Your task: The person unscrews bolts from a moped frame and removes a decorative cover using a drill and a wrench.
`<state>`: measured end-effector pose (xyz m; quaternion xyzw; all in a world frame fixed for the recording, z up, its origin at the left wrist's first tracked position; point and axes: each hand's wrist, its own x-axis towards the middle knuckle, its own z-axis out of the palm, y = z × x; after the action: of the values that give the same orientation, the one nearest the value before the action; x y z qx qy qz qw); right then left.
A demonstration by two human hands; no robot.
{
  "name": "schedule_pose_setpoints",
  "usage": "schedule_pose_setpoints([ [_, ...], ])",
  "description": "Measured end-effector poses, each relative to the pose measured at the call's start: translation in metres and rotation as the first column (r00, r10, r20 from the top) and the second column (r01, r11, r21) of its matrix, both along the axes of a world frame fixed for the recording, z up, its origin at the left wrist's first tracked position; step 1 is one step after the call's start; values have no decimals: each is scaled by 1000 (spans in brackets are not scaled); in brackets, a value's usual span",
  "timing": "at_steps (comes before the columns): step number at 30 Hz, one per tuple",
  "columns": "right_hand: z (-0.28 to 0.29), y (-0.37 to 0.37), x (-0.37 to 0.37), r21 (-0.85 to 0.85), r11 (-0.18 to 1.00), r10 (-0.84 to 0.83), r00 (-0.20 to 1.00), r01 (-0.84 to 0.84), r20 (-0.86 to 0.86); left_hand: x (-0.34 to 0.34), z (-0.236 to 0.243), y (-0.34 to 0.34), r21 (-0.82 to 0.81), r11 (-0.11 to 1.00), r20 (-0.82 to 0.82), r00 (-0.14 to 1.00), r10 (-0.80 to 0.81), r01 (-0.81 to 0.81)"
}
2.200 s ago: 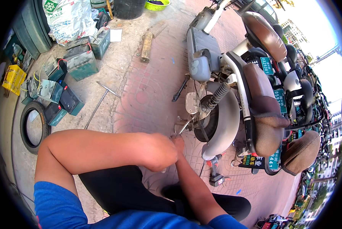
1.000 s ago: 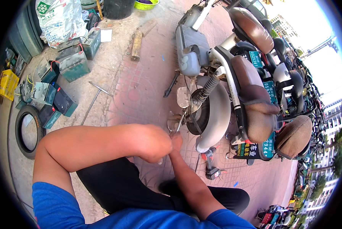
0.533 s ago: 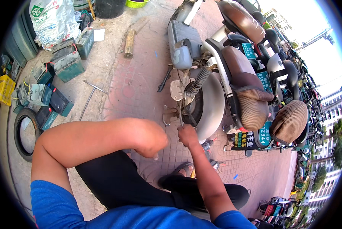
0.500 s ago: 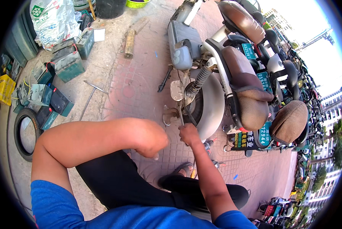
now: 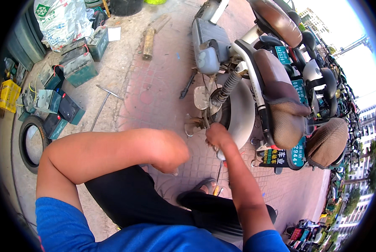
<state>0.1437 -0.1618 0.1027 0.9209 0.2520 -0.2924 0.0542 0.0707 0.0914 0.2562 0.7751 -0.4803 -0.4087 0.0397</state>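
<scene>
Scooter [image 5: 242,110] beyond right grip [image 5: 219,135] and left grip [image 5: 172,153], both curled, contents indiscernible, looks heavy, stiff, best held by its frame [image 5: 252,76].

Scooter [image 5: 213,40]: right of centre on the paving [image 5: 154,105], front end farther off, rear wheel [image 5: 226,113] nearer the person.
Right fingers [image 5: 210,137]: just beside the rear wheel; contact is hard to tell.
Left fingers [image 5: 168,167]: left of the right ones, slightly nearer the person.
Hand tool [image 5: 216,190]: on the paving, just right of the foot [image 5: 205,184].
T-bar [image 5: 102,107]: on the concrete, between batteries [image 5: 79,69] and paving.
Loose tyre [image 5: 23,145]: far left, nearer than the batteries.
Box [image 5: 8,96]: left of the batteries.
Sack [image 5: 62,25]: beyond the batteries.
Wood block [image 5: 148,44]: left of the scooter's front part.
Paper [image 5: 114,33]: between batteries and wood block.
Parked scooters [image 5: 322,86]: rowed right of the scooter.
</scene>
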Motion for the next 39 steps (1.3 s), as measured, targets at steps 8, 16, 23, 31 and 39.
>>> schedule_pose_setpoints([
  [8, -160, 63, -70, 442, 666, -707, 698, 601, 117, 4, -15, -5, -73, 997, -24, 1000, 15, -17],
  [16, -258, 85, -14, 506, 529, -647, 710, 681, -279, 6, -14, -10, -136, 990, 22, 999, 26, -23],
  [23, -121, 48, -102, 458, 864, -266, 961, 207, 68, -2, -28, 10, -120, 992, 4, 999, 47, -46],
  [31, -32, -50, -46, 163, 982, 45, 950, -100, 310, -3, -6, 6, -40, 999, -16, 1000, 7, -7],
  [39, 35, -13, 15, 138, 804, -541, 809, 578, -231, -10, -2, 10, -53, 999, 19, 1000, 5, -4],
])
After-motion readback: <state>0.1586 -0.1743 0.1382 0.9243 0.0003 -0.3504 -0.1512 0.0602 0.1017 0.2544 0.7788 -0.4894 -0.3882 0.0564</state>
